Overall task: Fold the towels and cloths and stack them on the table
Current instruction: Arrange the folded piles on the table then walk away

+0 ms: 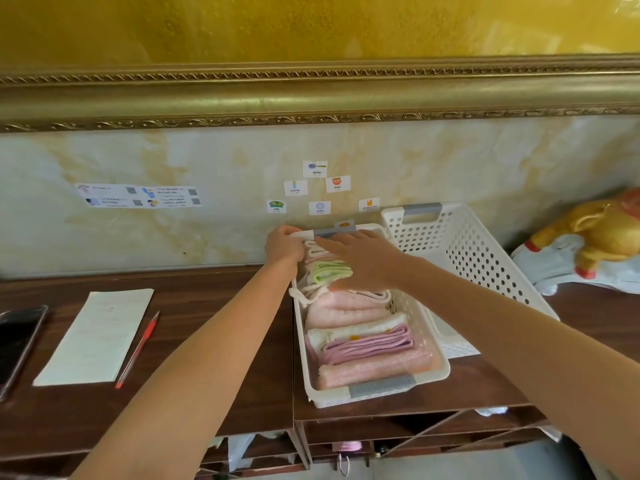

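A white plastic basket (377, 396) stands on the dark wooden table (242, 334), filled with folded cloths. Pink towels (367, 348) lie at its near end, a pale pink one (343, 308) in the middle, and a green and white cloth (327, 271) toward the far end. My left hand (283, 245) grips the basket's far left rim where a cream cloth hangs over it. My right hand (360, 259) lies flat, fingers straight, on the cloths at the far end, pressing them down.
A second, empty white perforated basket (460, 258) sits tilted to the right against the wall. On the left lie a paper sheet (97, 336), a red pen (138, 349) and a phone (17, 341). A golden figurine (595, 233) stands far right. Shelves sit under the table.
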